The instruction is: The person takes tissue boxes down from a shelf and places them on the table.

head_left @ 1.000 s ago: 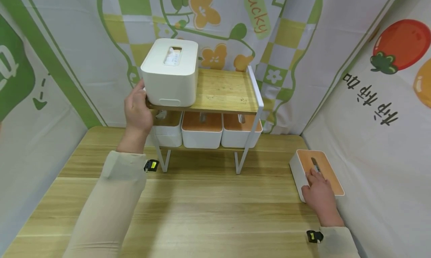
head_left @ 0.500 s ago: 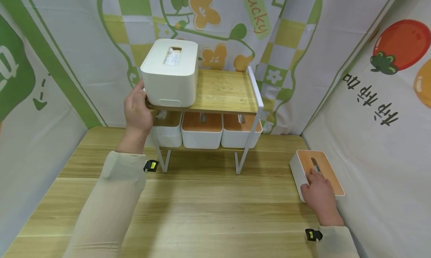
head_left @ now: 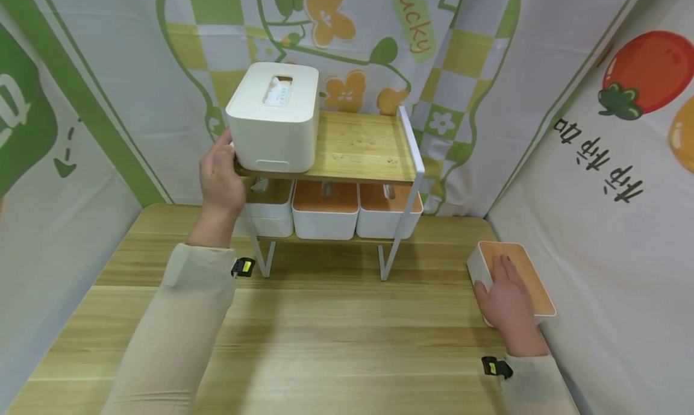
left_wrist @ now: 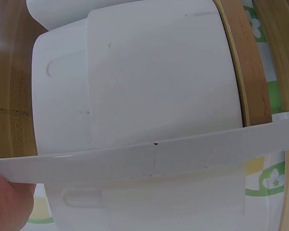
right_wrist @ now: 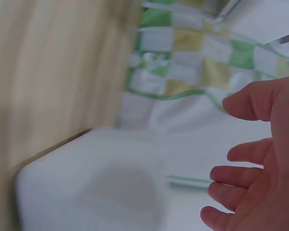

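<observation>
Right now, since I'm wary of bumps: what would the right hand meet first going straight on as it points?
Most likely the orange-topped box under the right hand; whether they touch is unclear.

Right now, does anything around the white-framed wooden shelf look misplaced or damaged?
One orange-lidded white rectangular box stands apart, slanted by the right wall, unlike three white boxes lined up on the shelf. Its white bar has dark specks.
</observation>
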Demonstrator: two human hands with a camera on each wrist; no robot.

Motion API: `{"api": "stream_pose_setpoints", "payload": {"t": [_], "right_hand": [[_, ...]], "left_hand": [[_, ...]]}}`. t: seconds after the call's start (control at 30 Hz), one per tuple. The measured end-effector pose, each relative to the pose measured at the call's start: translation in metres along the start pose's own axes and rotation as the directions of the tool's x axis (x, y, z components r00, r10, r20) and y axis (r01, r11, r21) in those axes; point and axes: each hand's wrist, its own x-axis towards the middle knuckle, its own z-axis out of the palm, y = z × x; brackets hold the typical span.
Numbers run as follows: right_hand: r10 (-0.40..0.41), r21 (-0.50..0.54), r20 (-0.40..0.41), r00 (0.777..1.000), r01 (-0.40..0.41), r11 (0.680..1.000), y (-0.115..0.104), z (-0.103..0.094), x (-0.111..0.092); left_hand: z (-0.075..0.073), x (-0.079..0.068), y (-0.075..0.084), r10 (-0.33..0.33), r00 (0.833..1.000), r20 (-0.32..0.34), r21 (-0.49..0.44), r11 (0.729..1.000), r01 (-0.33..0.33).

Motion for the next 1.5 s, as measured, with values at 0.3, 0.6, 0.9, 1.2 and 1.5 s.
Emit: {"api": "stream_pose_setpoints", "payload": {"t": [0.3,0.6,0.9,1.2,1.5], "right_hand": [[-0.04,0.086,-0.073,0.996,0.047,0.995,-0.047,-0.028,0.021],[-0.168,0.137,-0.202,0.965,0.198,0.971,-0.114,-0.062,0.037],[-0.422,0.049,-0.45,0.787,0.493,0.869,-0.169,-0.083,0.054],[-0.531,0.009,-0.465,0.708,0.603,0.798,-0.208,-0.094,0.074],[-0.561,0.009,-0.368,0.742,0.606,0.795,-0.244,-0.095,0.088]], "left_hand": [[0.0,0.0,0.001,-0.011,1.0,-0.009,-0.018,1.0,0.011],[-0.001,0.0,-0.003,-0.02,1.0,-0.019,0.022,1.0,0.021],[-0.001,0.001,-0.005,-0.016,1.0,-0.026,0.026,1.0,0.017],[0.0,0.002,-0.006,-0.013,0.999,-0.038,0.024,1.0,0.014],[-0.001,0.001,-0.006,-0.009,0.999,-0.045,0.044,0.999,0.011]]}}
